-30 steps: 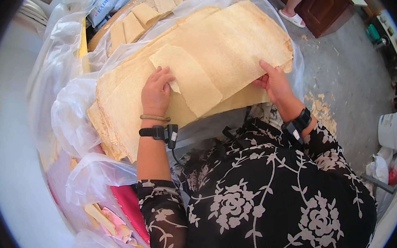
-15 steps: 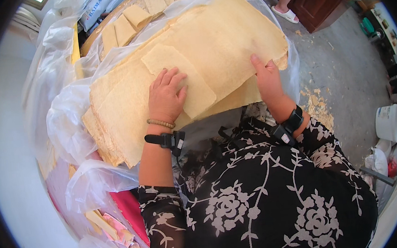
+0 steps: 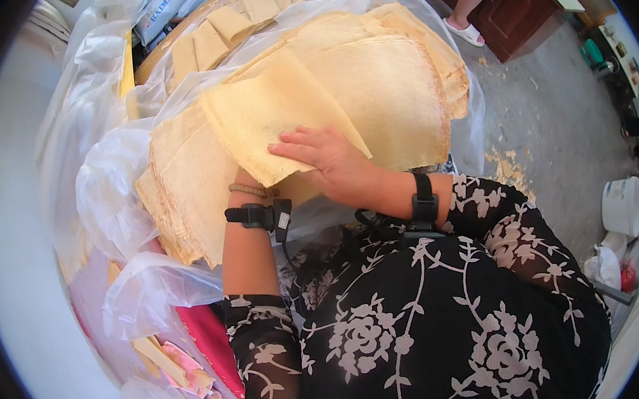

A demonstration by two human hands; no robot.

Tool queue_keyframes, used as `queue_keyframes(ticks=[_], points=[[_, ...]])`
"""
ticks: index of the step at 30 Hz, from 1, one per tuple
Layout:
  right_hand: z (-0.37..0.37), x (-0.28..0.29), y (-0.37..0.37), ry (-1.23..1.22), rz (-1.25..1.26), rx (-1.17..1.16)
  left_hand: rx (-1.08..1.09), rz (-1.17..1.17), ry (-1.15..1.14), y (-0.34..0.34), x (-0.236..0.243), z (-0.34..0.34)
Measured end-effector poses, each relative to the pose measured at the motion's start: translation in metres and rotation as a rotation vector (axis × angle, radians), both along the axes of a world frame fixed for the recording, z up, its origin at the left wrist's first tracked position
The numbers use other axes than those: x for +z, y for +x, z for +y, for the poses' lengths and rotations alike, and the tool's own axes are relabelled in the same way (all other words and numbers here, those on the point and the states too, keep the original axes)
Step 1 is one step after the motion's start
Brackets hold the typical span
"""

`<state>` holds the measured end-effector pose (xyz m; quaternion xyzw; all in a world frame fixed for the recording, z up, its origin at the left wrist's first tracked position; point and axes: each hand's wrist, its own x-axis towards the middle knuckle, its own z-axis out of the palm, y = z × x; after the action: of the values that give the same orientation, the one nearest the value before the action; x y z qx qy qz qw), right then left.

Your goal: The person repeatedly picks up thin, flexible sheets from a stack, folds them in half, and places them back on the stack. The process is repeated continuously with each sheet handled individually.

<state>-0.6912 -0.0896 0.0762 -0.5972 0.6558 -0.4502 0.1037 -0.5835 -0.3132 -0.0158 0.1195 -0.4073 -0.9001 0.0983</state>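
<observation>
The yellow sheet (image 3: pixel 275 113) lies beneath my right hand (image 3: pixel 325 158), fingers extended — long axis running away, leaning left — hiding most of my left hand (image 3: pixel 247 177); I can't tell either's grip. Far rightward stands a white bucket (image 3: pixel 623 205).

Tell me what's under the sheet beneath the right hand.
The left hand is partly under the sheet, fingers hidden. Stacked sheets show around it; whatever else lies beneath is covered.

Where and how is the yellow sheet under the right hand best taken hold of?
Probably pinch the sheet by its near edge, coming from the person's own side, thumb on top. It is thin and broad, and it covers most of the left hand, suggesting room underneath; the right hand lies over that edge.
</observation>
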Motion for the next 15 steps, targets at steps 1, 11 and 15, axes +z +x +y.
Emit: queue_keyframes(ticks=[1,11,15], points=[[-0.003,-0.003,0.003,0.057,0.019,0.003,-0.044,0.063,0.135,0.003,-0.001,-0.004],[-0.001,-0.014,0.016,0.200,0.357,-0.002,0.813,-0.698,-1.288,0.044,0.084,-0.009],[-0.004,-0.012,0.003,0.192,0.375,0.006,0.507,-0.471,-2.174,0.024,0.072,0.039]])
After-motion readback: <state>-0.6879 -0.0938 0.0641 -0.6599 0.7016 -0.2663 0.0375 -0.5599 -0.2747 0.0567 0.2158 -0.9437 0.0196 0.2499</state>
